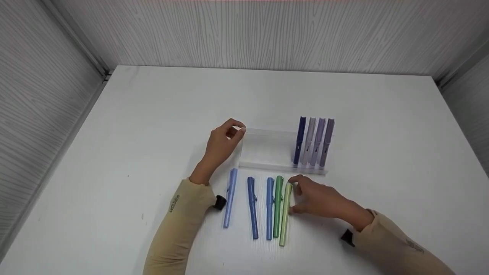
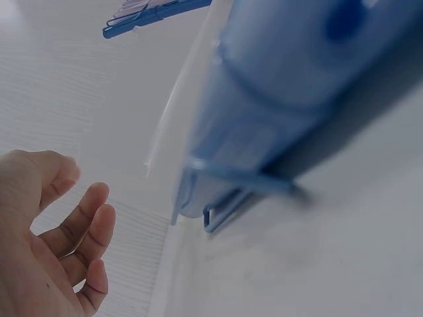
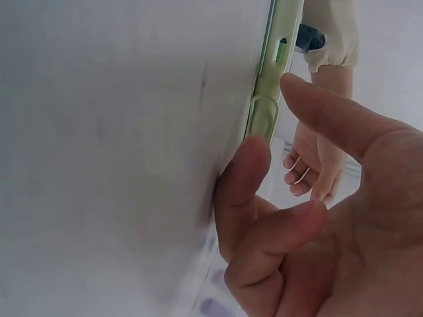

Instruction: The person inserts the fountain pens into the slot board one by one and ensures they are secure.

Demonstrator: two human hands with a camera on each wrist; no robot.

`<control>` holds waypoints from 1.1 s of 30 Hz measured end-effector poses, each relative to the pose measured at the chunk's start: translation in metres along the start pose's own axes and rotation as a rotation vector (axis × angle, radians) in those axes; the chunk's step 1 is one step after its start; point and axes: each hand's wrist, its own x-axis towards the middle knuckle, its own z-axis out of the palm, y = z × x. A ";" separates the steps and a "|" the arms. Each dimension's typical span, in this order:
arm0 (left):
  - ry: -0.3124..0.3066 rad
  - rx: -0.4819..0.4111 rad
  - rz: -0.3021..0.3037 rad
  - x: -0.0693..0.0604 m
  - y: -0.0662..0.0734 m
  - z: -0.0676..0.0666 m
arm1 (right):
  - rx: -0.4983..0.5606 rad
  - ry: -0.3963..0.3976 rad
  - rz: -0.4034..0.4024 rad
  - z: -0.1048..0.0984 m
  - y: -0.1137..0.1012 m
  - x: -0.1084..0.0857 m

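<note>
A clear pen stand [image 1: 267, 149] lies on the table, with several purple pens side by side on its right part. My left hand [image 1: 225, 139] pinches the stand's upper left corner between thumb and index finger. The other fingers of this hand [image 2: 73, 238] are loosely bent. My right hand [image 1: 317, 196] holds a yellow-green pen [image 1: 285, 219] by its capped half, index finger near the cap end and thumb lower on the side. The pen's clip side [image 3: 268, 99] faces the right wrist camera. Just left of it lies a green pen [image 1: 278, 208].
In front of the stand lie a blue pen [image 1: 269, 210], a darker blue pen [image 1: 252, 210] and a light blue pen [image 1: 230, 198]. The light blue pen lies close to the left sleeve [image 1: 187, 214]. Grained panels [image 1: 244, 34] border the white table.
</note>
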 end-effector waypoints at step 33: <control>0.007 0.005 0.012 -0.001 0.001 0.000 | -0.083 0.045 -0.043 0.005 -0.001 0.001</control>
